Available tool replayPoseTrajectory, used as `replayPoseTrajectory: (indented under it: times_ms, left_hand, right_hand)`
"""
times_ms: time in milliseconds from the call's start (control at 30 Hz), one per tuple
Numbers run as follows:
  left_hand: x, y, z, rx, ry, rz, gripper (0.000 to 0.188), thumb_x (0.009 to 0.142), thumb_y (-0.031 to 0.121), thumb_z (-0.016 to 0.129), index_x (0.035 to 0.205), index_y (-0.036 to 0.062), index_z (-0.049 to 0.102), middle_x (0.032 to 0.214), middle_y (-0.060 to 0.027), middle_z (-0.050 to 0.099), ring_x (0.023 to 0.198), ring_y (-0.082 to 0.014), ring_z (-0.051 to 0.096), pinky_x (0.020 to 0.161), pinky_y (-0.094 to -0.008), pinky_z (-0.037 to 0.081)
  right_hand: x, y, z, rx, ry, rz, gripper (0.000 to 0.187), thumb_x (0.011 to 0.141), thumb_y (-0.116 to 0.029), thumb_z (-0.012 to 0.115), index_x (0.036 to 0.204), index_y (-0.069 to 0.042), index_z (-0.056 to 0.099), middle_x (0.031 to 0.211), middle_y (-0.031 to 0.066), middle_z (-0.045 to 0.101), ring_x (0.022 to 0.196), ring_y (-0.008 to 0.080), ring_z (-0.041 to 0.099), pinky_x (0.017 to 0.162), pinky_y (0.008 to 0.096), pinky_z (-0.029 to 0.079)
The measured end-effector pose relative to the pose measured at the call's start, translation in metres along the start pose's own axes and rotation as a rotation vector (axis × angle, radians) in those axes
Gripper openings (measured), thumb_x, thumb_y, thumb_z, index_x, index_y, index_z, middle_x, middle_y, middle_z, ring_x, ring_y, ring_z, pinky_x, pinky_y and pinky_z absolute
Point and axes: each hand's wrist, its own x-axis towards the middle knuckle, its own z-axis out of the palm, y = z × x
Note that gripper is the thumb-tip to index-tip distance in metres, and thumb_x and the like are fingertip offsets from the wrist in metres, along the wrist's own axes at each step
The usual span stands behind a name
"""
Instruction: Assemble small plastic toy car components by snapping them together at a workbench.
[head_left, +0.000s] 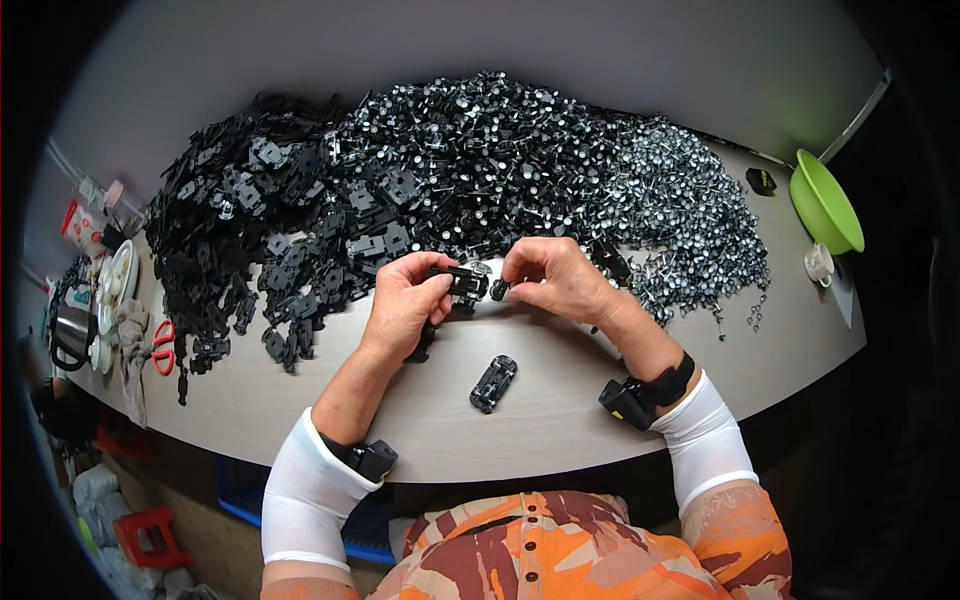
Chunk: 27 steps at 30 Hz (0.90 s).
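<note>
My left hand (402,308) pinches a black plastic toy car chassis (466,286) between thumb and fingers, above the near edge of the parts heap. Close to its right end, my right hand (562,284) grips a small black toy wheel (498,290) at the fingertips. Whether the wheel touches the chassis, I cannot tell. Another toy car chassis (493,384), fitted with wheels, lies on the table (560,420) nearer to me. Part of a dark piece shows beneath my left wrist.
Black chassis pieces (240,190) are heaped at the left, black wheels (470,160) in the middle, and small silvery wheel parts (690,200) at the right. Red-handled scissors (163,347) and a cloth (131,345) lie far left. A green basin (826,202) and white cup (819,265) stand far right.
</note>
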Motion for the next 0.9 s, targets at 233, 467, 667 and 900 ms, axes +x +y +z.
replayPoseTrajectory:
  times_ms: [233,467,667,900]
  left_hand:
    - [0.001,0.000,-0.002,0.009,0.006,0.018,0.011,0.086,-0.001,0.059,0.096,-0.0026,0.062,0.070,-0.0023,0.059,0.052,-0.0043,0.053,0.042,-0.0162,0.039]
    - [0.002,0.001,-0.004,0.008,0.038,0.034,0.011,0.086,-0.001,0.059,0.097,-0.0017,0.062,0.070,-0.0025,0.060,0.051,-0.0047,0.053,0.042,-0.0164,0.039]
    - [0.001,0.001,-0.004,-0.018,0.067,0.055,0.011,0.084,0.000,0.058,0.095,-0.0019,0.062,0.065,-0.0023,0.059,0.049,-0.0043,0.050,0.042,-0.0169,0.038]
    - [0.001,0.002,-0.004,-0.037,0.051,0.043,0.015,0.086,-0.001,0.060,0.101,-0.0022,0.061,0.070,-0.0029,0.060,0.051,-0.0045,0.052,0.043,-0.0166,0.040]
  right_hand:
    - [-0.001,-0.003,0.010,-0.295,-0.164,-0.225,0.021,0.066,0.009,0.072,0.078,0.001,0.057,0.098,0.0097,0.053,0.086,0.0208,0.058,0.069,0.0305,0.052]
    - [-0.007,-0.014,0.001,-0.520,-0.029,-0.166,0.021,0.072,0.002,0.070,0.092,-0.004,0.065,0.087,0.0103,0.056,0.084,0.0274,0.060,0.071,0.0361,0.049]
    - [-0.012,-0.009,0.031,-0.445,-0.199,-0.118,0.016,0.075,0.005,0.065,0.089,-0.002,0.067,0.095,0.0142,0.055,0.085,0.0303,0.059,0.074,0.0373,0.049]
    - [-0.015,-0.020,0.000,-0.485,-0.274,-0.227,0.015,0.072,0.012,0.058,0.079,-0.001,0.063,0.094,0.0112,0.051,0.083,0.0274,0.056,0.071,0.0344,0.048]
